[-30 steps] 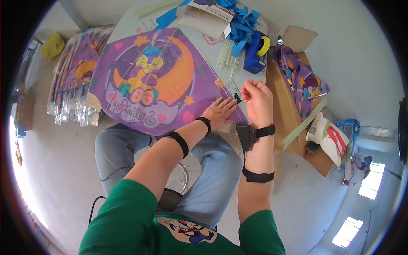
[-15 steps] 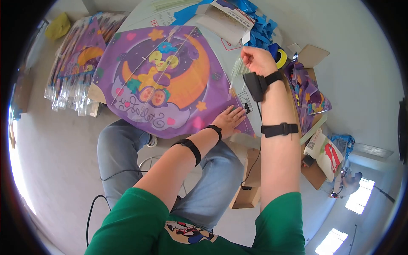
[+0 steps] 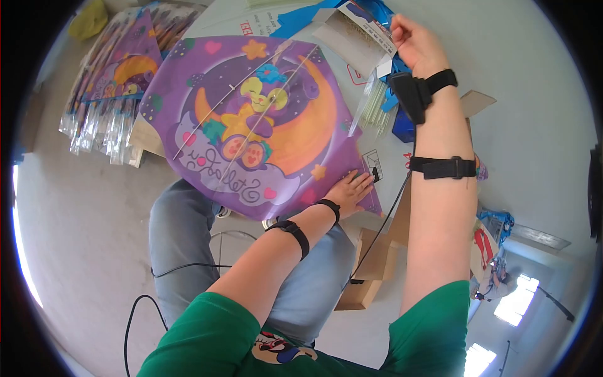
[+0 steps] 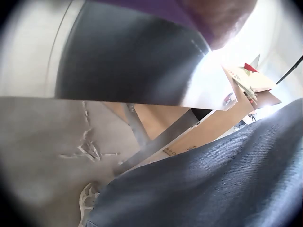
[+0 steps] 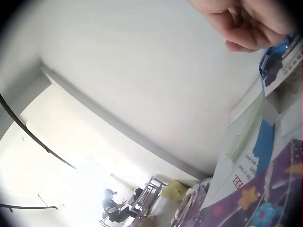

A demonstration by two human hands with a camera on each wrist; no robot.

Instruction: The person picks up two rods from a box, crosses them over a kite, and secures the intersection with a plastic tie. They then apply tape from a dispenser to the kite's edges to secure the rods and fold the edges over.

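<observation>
A purple kite sheet (image 3: 207, 113) with a moon and a cartoon animal lies over the table, two thin rods across it. My left hand (image 3: 350, 191) rests flat on its lower right corner, fingers spread. Raised above the open white box (image 3: 352, 47) at the table's far side is my right hand (image 3: 418, 47), its fingers curled, with nothing visible in them. In the right wrist view the right hand (image 5: 246, 23) shows curled fingers at the top, over the wall side. The left wrist view shows only a blurred part of the left hand (image 4: 218, 19) above the table edge.
Blue ribbons, pale sticks (image 3: 379, 110) and a blue tape dispenser (image 3: 403, 125) are near the right forearm. Bagged kites (image 3: 116, 81) are piled at the left. Cardboard boxes (image 3: 359, 298) stand below the table; a black cable hangs from the right wrist.
My right hand has moved away from the kite's right corner, up and across to the white box. The left hand stays on the corner while the view has shifted.
</observation>
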